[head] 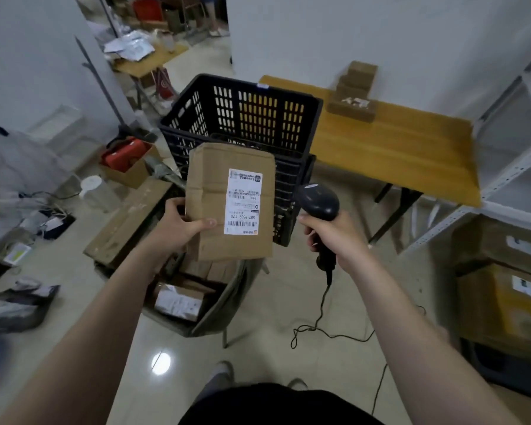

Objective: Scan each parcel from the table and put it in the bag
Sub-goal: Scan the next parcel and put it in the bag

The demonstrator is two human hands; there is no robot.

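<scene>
My left hand [178,225] grips a flat brown cardboard parcel [212,185] by its left edge and holds it up with the white shipping label [242,202] facing me. To the right of the parcel, my right hand [334,237] is closed around the handle of a black barcode scanner [318,202], whose head points toward the label. Below the parcel stands an open grey bag [215,314] holding several brown parcels [181,299]. More brown parcels [354,96] are stacked at the back of the wooden table [396,151].
Stacked black plastic crates [242,118] stand behind the held parcel. The scanner's cable [319,320] trails across the tiled floor. White metal shelving [509,179] with cardboard boxes [509,302] is at the right. Boxes, bags and cables clutter the floor at the left.
</scene>
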